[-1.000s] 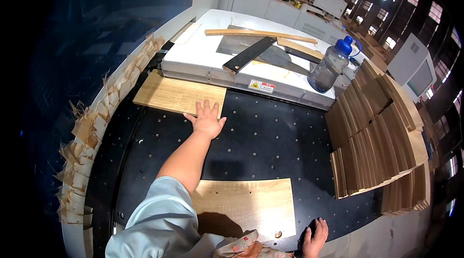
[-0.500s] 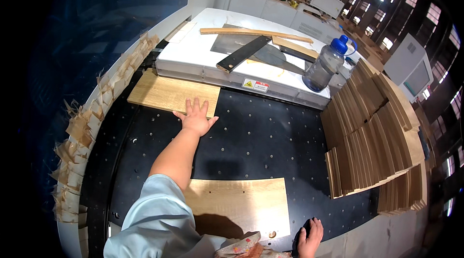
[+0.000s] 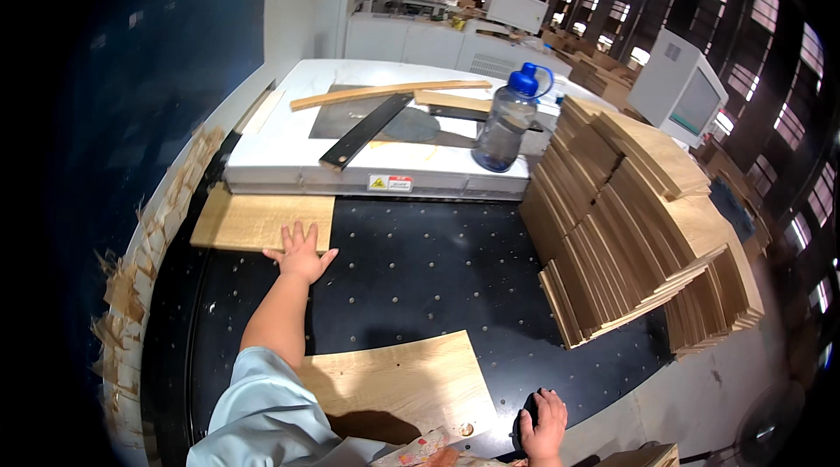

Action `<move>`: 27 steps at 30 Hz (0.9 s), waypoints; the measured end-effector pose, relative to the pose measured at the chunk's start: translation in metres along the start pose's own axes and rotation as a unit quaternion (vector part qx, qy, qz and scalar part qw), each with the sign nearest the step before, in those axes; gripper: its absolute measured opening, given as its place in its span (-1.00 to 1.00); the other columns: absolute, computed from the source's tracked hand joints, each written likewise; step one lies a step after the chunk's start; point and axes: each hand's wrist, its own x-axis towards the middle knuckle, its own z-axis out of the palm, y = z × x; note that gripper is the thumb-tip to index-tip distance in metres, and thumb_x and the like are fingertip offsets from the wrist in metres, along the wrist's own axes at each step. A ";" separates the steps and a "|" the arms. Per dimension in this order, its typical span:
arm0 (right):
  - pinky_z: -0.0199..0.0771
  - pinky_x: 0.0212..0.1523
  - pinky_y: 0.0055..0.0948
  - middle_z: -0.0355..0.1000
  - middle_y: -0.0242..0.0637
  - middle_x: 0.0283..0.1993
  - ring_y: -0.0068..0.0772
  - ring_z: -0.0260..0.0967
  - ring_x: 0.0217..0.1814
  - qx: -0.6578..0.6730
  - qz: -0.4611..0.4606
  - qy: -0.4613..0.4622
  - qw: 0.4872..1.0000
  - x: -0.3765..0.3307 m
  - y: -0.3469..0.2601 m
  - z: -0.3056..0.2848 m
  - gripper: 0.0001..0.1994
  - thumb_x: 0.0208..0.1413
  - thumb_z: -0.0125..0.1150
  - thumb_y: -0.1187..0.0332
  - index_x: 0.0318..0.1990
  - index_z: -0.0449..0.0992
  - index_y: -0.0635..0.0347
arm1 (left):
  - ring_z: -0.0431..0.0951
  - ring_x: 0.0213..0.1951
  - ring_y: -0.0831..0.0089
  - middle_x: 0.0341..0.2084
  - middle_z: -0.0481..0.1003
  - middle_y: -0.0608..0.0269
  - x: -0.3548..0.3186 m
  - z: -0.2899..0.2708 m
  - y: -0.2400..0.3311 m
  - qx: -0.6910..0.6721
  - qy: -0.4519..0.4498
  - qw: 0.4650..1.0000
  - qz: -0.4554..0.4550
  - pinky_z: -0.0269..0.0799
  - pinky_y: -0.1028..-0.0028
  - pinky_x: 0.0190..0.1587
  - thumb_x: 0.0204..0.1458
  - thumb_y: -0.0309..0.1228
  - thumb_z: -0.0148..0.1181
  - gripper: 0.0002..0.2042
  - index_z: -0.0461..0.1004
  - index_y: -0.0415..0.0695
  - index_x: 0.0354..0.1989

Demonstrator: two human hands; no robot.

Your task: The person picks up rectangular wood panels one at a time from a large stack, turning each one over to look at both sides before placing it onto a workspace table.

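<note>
Pushed farther in, wood panel (image 3: 254, 220) lies under left hand (image 3: 302, 254) fingertips.

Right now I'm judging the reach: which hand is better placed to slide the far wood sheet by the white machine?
Left. The left hand lies flat with its fingers on the far sheet. The right hand is back at the table's near edge, on a dark object.

Black perforated table (image 3: 420, 266) — two wood sheets (image 3: 262, 220) (image 3: 402, 384) and stacked boards (image 3: 630, 231) on it
</note>
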 end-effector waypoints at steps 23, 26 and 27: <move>0.05 0.22 0.00 0.35 -0.25 0.06 -0.14 0.18 0.21 0.030 0.030 0.044 0.998 -0.007 0.010 0.006 -0.65 -0.11 0.21 0.20 -0.13 0.50 0.10 | 0.00 0.31 0.14 0.23 0.11 -0.06 -0.161 0.035 0.044 -0.043 -0.064 0.934 0.349 -0.11 0.15 0.30 -0.01 0.01 0.06 -0.31 0.15 -0.23 0.21; 0.11 0.19 -0.06 0.38 -0.24 0.02 -0.13 0.21 0.17 0.058 0.029 0.004 0.998 0.000 0.011 -0.003 -0.65 -0.13 0.23 0.22 -0.15 0.51 0.12 | -0.13 0.34 0.16 0.28 0.02 0.00 -0.195 0.050 0.064 0.004 -0.060 0.918 0.392 -0.28 0.00 0.30 0.03 0.10 -0.06 -0.28 0.10 -0.18 0.25; 0.20 0.13 -0.13 0.41 -0.21 -0.04 -0.11 0.27 0.10 0.103 -0.001 -0.018 0.994 0.008 0.018 -0.007 -0.69 -0.12 0.23 0.25 -0.18 0.51 0.14 | -0.16 0.35 0.16 0.29 0.00 0.01 -0.201 0.053 0.073 -0.005 -0.067 0.912 0.405 -0.32 -0.03 0.30 0.03 0.12 -0.09 -0.27 0.08 -0.17 0.26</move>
